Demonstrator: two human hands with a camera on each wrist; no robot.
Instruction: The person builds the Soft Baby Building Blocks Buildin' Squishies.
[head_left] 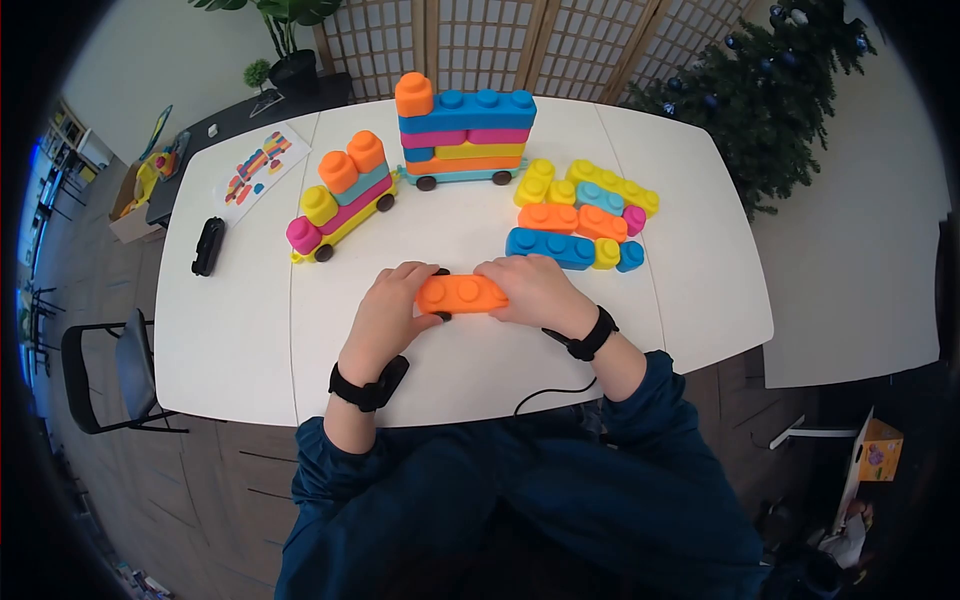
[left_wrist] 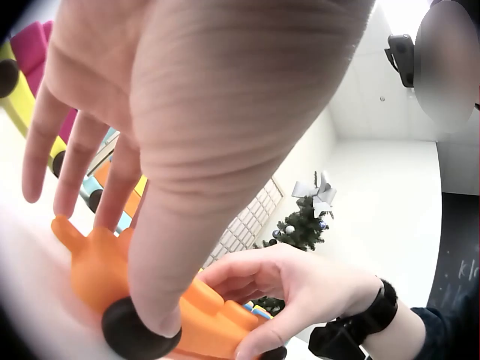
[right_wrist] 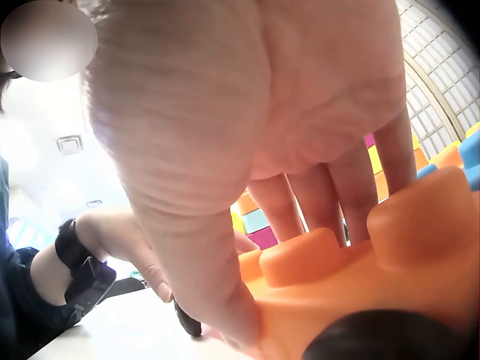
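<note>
Head view: left hand (head_left: 392,305) curves around orange car (head_left: 464,294).

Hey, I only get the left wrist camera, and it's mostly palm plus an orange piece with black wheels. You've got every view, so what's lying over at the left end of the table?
Observer: Beyond the left hand, off to its left, a printed sheet shows a picture of block vehicles.
Operator: And straight ahead, higher than my picture reaches?
Observer: An orange block tops the tall stack at its left end.
Operator: Any pink over on the right?
Observer: Yes, a single small pink block lies near the right edge of the loose blocks.
</note>
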